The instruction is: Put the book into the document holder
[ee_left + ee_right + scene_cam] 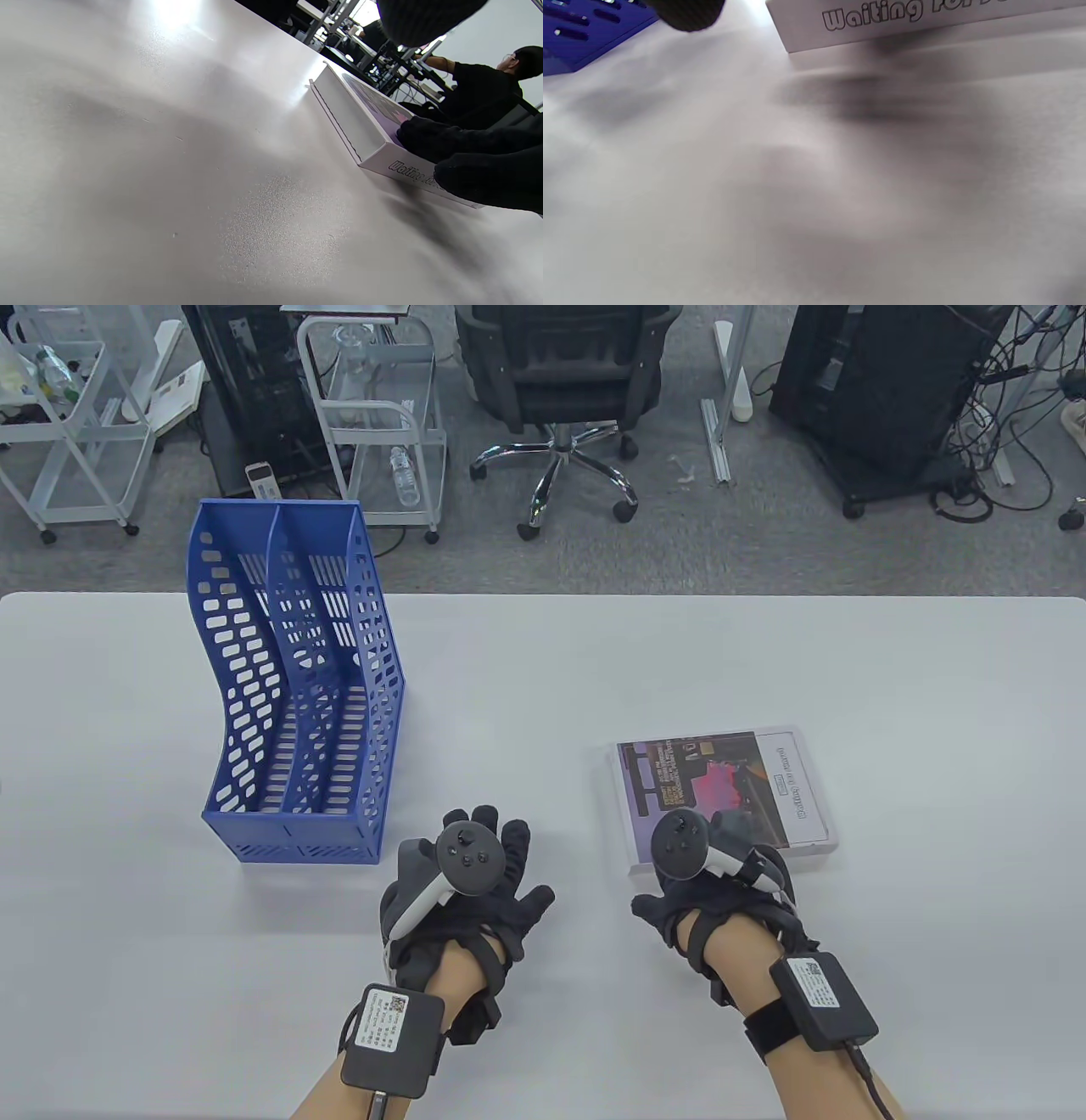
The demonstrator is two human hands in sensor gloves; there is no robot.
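The book [721, 793] lies flat on the white table at the right, purple cover up, with its white spine [925, 21] facing me. The blue document holder [297, 704] stands upright at the left, its slots open toward the top. My right hand [713, 874] is at the book's near left corner, with fingers [458, 135] resting on the cover. Its thumb [649, 908] lies on the table beside the corner. My left hand [475, 882] lies flat on the table with fingers spread, between the holder and the book, holding nothing.
The table's far edge [594, 596] runs behind the holder. Beyond it on the floor stand an office chair [560, 390], white carts and black equipment racks. A person in black [488, 89] sits in the background of the left wrist view.
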